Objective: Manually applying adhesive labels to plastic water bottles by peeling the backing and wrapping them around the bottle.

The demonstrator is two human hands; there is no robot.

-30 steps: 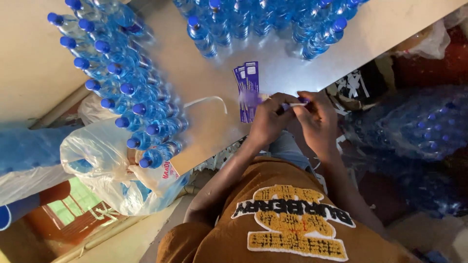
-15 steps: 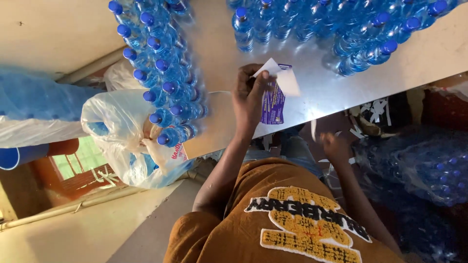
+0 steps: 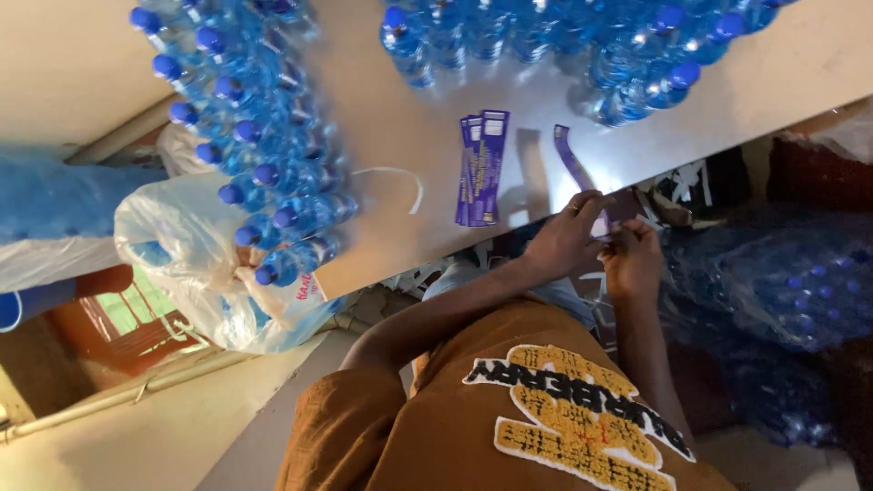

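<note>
My left hand (image 3: 566,241) and my right hand (image 3: 632,259) meet at the near edge of the grey table (image 3: 409,218). Together they pinch the lower end of a narrow purple label strip (image 3: 573,164), which runs up over the tabletop. A small stack of purple labels (image 3: 480,168) lies flat on the table just left of my hands. Clear water bottles with blue caps stand in a long group (image 3: 264,155) along the table's left side. Another cluster of bottles (image 3: 564,45) stands at the far side.
A white plastic bag (image 3: 195,264) hangs off the table's left edge below the bottles. A thin white strip (image 3: 396,175) lies on the table. Wrapped packs of bottles (image 3: 773,273) sit on the floor at the right, with white paper scraps (image 3: 691,182) by the table edge.
My left hand has left the label stack and come back to the table's edge. My right hand has risen from below to join it, and both now hold one purple strip.
</note>
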